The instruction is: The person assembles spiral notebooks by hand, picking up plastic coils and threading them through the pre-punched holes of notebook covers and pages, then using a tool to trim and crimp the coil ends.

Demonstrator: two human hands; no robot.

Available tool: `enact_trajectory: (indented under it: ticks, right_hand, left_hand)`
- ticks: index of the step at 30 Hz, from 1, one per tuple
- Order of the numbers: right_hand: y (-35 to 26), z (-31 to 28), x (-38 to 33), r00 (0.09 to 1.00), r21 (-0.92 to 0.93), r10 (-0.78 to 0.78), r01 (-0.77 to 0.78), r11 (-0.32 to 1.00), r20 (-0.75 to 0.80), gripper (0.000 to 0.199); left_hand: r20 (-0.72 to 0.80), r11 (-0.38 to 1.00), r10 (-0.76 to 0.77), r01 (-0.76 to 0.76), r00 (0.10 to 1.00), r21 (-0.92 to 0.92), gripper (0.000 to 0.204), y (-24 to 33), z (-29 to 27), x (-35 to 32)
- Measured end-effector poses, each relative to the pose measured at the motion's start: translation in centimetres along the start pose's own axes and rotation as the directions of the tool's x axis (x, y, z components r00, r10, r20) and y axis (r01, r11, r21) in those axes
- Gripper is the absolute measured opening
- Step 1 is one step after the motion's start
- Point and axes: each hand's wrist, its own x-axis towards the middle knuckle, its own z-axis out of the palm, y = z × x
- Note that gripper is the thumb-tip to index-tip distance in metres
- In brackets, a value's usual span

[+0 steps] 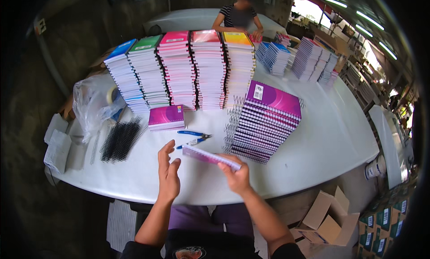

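Head view: we note the right hand gripping one end of the purple notebook above the table, apparently leaving its far end free beside the spread, empty left hand.

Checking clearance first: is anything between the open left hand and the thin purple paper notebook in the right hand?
Nothing visible: only a gap separates the left hand from the notebook. Blue-handled metal pliers lie just beyond, on the white table.
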Motion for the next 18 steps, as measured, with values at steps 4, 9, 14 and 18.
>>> enact_trajectory:
  ticks: [4,9,14,18]
  right_hand:
    - [3.5,-2.2,0.1,0.949,0.146,0.234,-0.267,0.953,0.211,0.021]
    - [4.7,-2.4,-0.2,0.963,0.285,0.219,-0.257,0.923,0.158,0.016]
    - [4.7,-2.7,0.0,0.937,0.151,0.272,-0.308,0.939,0.219,0.027]
    - [4.9,-2.8,-0.3,0.909,0.089,0.313,-0.348,0.933,0.274,0.029]
  left_hand:
    - [0.477,0.847,-0.313,0.469,0.821,-0.251,0.027,-6.1,2.2,-0.8]
    - [0.353,0.936,-0.159,0.254,0.922,-0.242,0.023,-6.2,4.6,-2.2]
    - [0.352,0.99,-0.092,0.124,0.931,-0.07,0.024,-6.4,4.5,-2.4]
    - [0.42,0.939,-0.155,0.001,0.894,0.345,0.03,-6.2,2.9,-2.3]
